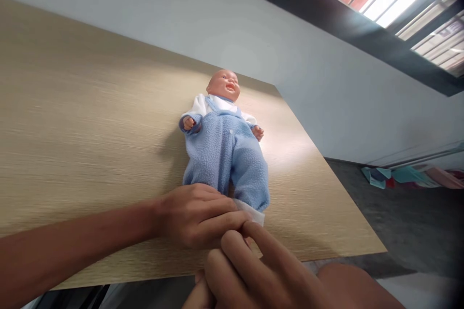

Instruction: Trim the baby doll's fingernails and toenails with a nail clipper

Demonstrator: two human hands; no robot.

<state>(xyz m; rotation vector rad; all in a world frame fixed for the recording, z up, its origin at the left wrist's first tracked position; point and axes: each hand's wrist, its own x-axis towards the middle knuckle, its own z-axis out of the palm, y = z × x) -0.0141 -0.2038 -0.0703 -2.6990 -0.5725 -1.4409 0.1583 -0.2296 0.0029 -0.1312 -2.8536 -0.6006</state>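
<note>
A baby doll (219, 142) lies on its back on the wooden table, head toward the wall, in light blue fleece overalls and a white top. At the lower end of its leg on the right of the view shows a white cloth cuff (253, 213). My left hand (203, 215) reaches across the doll's feet, its fingers closed at this cuff. Just below, my right hand (253, 270) is closed with curled fingers, its index fingertip meeting my left fingers at the cuff's edge. What the right fingers pinch is hidden, as are the doll's feet.
The wooden table (90, 120) ends close below my hands and slants away on the right. A pale wall (174, 14) rises behind it, with a dark-framed barred window (326, 9) at upper right. Coloured cloth-like items (409, 176) lie low at the right, near the dark floor.
</note>
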